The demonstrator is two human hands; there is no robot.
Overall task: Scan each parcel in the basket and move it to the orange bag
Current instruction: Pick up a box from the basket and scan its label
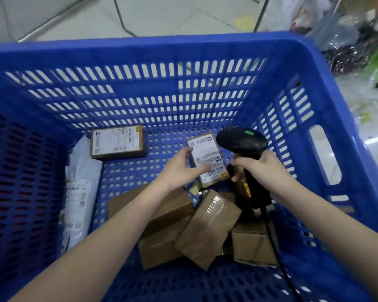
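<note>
The small brown parcel [207, 159] with the white label is sitting up in the middle of the blue basket [140, 46], label facing up. The left hand [180, 168] is holding it by its edge with curled fingers. The right hand [263, 166] is gripping the black scanner [241, 141] tight and pointing it down at that label.

Lots is still waiting, I think. Another labelled box [118, 142] is lying by the back wall, a white bag parcel [79, 188] is leaning on the left side, and a pile of brown boxes [196, 225] is lying near the front. The orange bag is not showing.

Both forearms and hands [179, 168] are bare, sleeveless.
</note>
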